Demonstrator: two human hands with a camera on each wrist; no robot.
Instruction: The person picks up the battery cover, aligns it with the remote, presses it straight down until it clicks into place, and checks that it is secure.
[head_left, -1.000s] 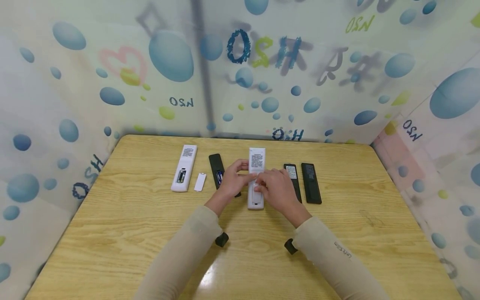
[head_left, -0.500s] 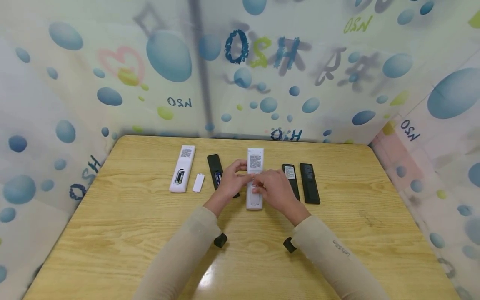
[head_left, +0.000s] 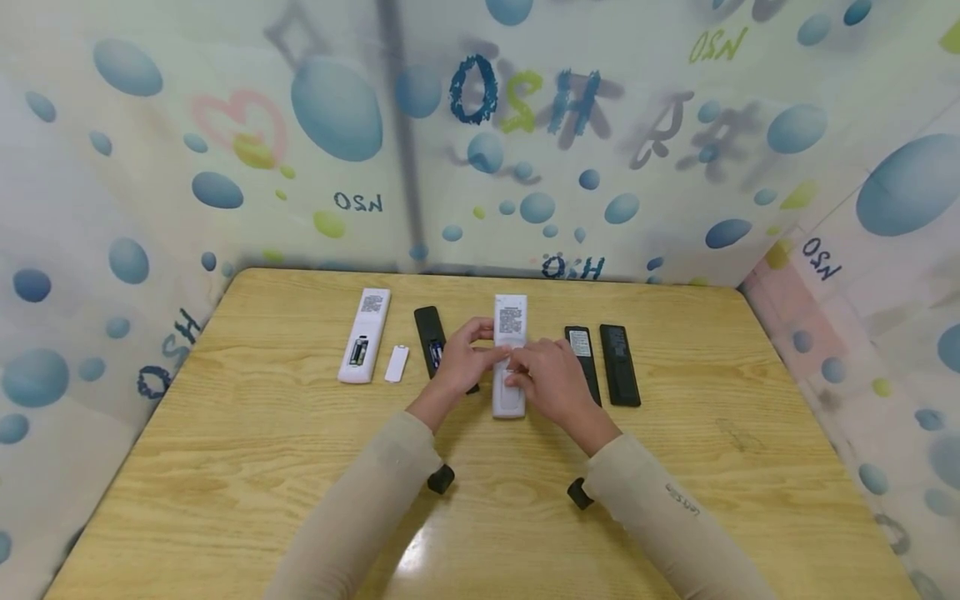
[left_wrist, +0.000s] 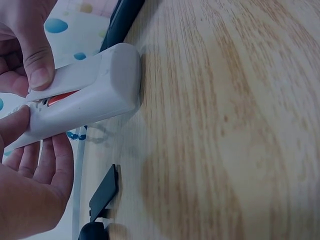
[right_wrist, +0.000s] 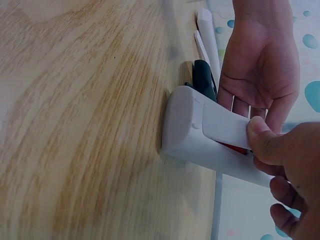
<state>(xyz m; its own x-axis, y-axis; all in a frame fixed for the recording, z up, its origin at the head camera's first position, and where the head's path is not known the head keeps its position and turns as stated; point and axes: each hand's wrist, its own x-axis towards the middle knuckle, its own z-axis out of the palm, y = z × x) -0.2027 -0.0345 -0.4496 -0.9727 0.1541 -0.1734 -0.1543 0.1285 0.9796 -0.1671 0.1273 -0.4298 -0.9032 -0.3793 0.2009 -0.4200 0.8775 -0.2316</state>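
Observation:
A white remote control (head_left: 511,321) lies back side up, its lower end close to the wood in both wrist views. My left hand (head_left: 461,362) grips it from the left, thumb on the back and fingers along the side. With thumb and fingers, my right hand (head_left: 555,375) pinches the upper end of the white battery cover (right_wrist: 227,125). That cover tilts up from the compartment at the pinched end, while its other end meets the remote's lower end. Through the gap a red battery (left_wrist: 61,97) shows; the rest of the compartment is hidden.
To the left lie another white remote (head_left: 371,304) with batteries exposed, a loose white cover (head_left: 397,364) and a black remote (head_left: 429,323) with a blue battery showing. On the right are two black remotes (head_left: 582,346) (head_left: 619,367). A patterned wall (head_left: 480,225) stands behind the table.
The dark slot at the white remote's lower end, visible a second ago, is now covered by the battery cover's near end. Both hands have stayed almost in place.

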